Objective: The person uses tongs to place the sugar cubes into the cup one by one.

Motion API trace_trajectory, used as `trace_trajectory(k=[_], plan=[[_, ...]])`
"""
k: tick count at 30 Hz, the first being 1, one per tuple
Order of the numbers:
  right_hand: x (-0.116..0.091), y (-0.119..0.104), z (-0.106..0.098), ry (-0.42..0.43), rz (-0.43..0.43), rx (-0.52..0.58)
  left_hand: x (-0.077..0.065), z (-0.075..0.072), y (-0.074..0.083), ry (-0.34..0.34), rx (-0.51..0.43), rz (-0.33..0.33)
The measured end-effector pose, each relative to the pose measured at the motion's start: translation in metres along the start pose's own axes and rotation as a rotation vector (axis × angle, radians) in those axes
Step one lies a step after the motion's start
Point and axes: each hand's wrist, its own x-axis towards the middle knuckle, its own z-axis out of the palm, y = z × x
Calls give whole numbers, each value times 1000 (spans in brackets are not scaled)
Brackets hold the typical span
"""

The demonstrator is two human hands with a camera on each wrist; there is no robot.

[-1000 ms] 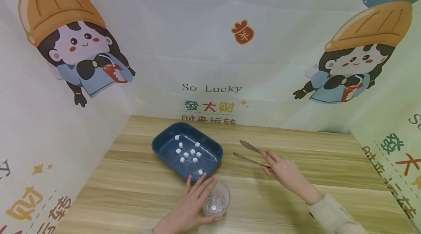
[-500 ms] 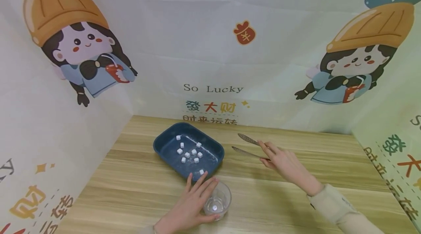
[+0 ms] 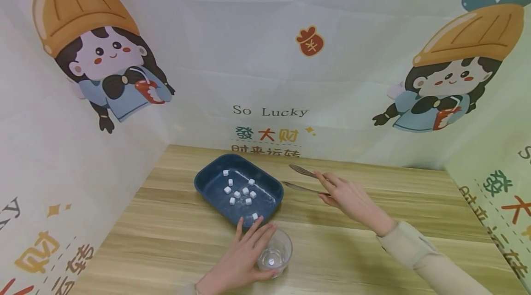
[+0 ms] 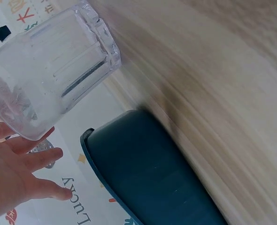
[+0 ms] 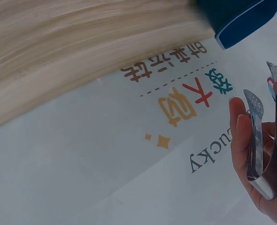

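My left hand [image 3: 240,258] holds a clear glass [image 3: 282,249], thumb on the near side and fingers spread along the far side. The glass stands upright on the table; a small white spot shows in its bottom, and I cannot tell what it is. My right hand [image 3: 354,203] holds metal tongs [image 3: 302,171], their arms apart with nothing between the tips. Those tips point left, close to the right rim of a dark blue tray [image 3: 215,200]. Several small white cubes [image 3: 237,194] lie scattered in the tray, one near its front corner by my left fingertips.
A wood-grain table [image 3: 157,239] carries everything. Pale printed sheets [image 3: 265,78] stand as walls at the back, left and right. The tray sits just behind the glass.
My right hand has moved left with the tongs, bringing their tips nearer the tray. The left hand stays on the glass. The view has shifted slightly.
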Motion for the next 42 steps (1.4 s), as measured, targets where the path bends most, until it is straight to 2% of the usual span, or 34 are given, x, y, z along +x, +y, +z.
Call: trace_trajectory(k=[13,23,31,42], plan=[[24,-10,14,-16,-15,-6,0,2,3,31,13,-16],[39,-19,20,-95,-6,6,-4,-1,9,-23,-42,-65],[48,-30,24,-131,-41,7,-7,0,10,11,8,-39],[55,-41,35,-109,-108,-14,-9,-5,12,-21,35,-16]])
